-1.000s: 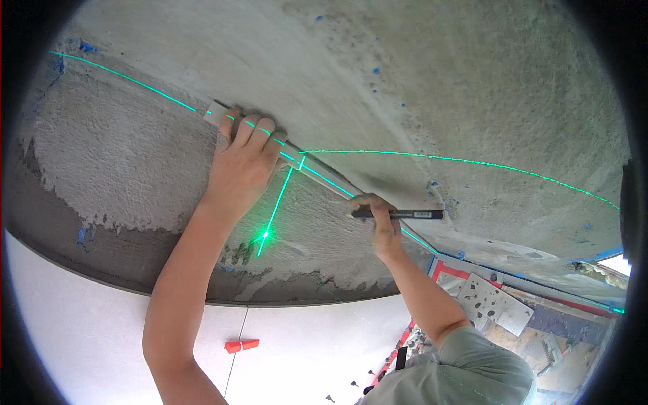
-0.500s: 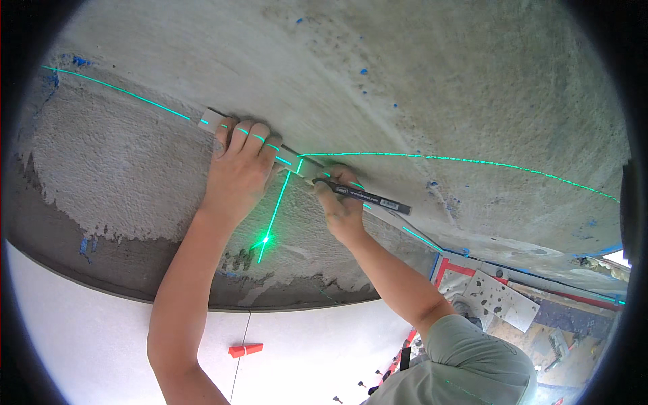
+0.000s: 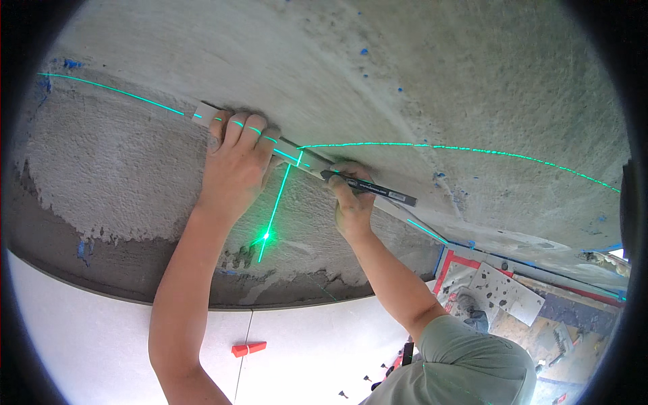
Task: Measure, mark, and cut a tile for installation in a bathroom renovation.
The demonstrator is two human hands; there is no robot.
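Right hand (image 3: 352,202): closed, thumb and fingers pinching a slim black flat-sided marker (image 3: 381,191).
Marker: points leftward from the pinch, tip at the strip, tail jutting right.
Left hand (image 3: 236,158): fingers curled closed over a long, narrow, pale grey strip (image 3: 289,154).
Strip: under the left fingers, extending both ways along the rough grey wall (image 3: 128,162).
Green laser line (image 3: 418,144): near both hands.

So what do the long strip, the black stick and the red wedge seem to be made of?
Long strip: possibly metal or plastic, matte pale grey, with straight edges. Black stick: probably plastic or painted wood, smooth, judging by its even dark coat and pale print. Red wedge: likely moulded plastic, from its uniform bright colour; finish unclear.
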